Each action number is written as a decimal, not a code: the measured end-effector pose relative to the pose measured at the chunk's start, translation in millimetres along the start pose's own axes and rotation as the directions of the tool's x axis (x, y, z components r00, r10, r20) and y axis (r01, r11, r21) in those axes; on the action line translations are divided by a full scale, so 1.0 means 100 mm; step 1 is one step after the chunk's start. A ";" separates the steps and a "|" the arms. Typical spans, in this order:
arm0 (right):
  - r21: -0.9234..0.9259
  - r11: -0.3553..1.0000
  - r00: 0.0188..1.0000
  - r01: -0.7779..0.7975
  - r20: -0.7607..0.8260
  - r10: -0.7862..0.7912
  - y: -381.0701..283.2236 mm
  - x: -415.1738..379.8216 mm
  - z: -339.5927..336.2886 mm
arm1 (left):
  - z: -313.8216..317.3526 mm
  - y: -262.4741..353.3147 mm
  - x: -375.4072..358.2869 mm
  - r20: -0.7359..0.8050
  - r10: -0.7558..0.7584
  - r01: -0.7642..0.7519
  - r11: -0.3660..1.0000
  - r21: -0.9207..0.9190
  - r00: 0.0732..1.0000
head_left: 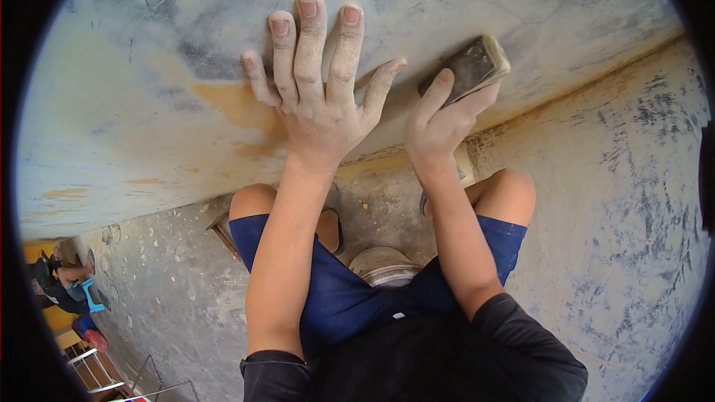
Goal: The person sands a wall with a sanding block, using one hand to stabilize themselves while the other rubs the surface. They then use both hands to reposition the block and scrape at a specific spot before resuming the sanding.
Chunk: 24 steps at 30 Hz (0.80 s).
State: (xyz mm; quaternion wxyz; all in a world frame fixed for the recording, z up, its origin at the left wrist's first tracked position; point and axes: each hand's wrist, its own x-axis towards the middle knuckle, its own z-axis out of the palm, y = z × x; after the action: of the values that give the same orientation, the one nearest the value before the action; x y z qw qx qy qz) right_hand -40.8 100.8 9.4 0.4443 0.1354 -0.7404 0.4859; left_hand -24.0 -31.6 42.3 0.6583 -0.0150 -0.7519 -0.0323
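Observation:
My left hand (pixel 324 108) lies flat on the patchy grey-white wall (pixel 141 104), fingers spread and coated in pale dust. An ochre patch (pixel 234 108) shows on the wall beside its wrist. To the right, my right hand (pixel 441 132) grips a dark sanding block (pixel 471 68) with a worn, pale end. Its thumb lies along the near side, and the other fingers are partly hidden behind the block. The block is right at the wall surface, close to the corner seam.
A second scuffed wall (pixel 596 231) meets the first at the right. Between my legs is a round, dusty bucket-like seat (pixel 383 268) on the grey floor (pixel 179 283). Far left, another person (pixel 63 283) is near a blue stool (pixel 92 296) and a white metal frame (pixel 93 372).

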 end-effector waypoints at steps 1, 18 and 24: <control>0.119 0.979 0.986 -0.164 0.027 0.162 -0.05 0.05 0.00 | 0.01 0.01 -0.01 -0.004 -0.005 0.004 1.000 -0.008 1.000; -0.161 0.985 0.965 0.069 0.260 -0.025 0.49 -0.69 0.01 | 0.05 0.00 -0.02 -0.048 -0.021 0.021 1.000 -0.019 0.999; -0.149 0.986 0.993 0.078 0.100 -0.064 0.43 -0.59 0.08 | 0.03 0.01 -0.01 -0.025 -0.030 0.030 0.999 -0.017 0.999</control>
State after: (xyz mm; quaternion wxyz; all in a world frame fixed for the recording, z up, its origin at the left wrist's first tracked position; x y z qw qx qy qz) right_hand -39.0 101.5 -63.7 0.4347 0.1503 -0.7904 0.4047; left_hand -26.4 -30.7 40.6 0.6669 -0.0087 -0.7435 -0.0483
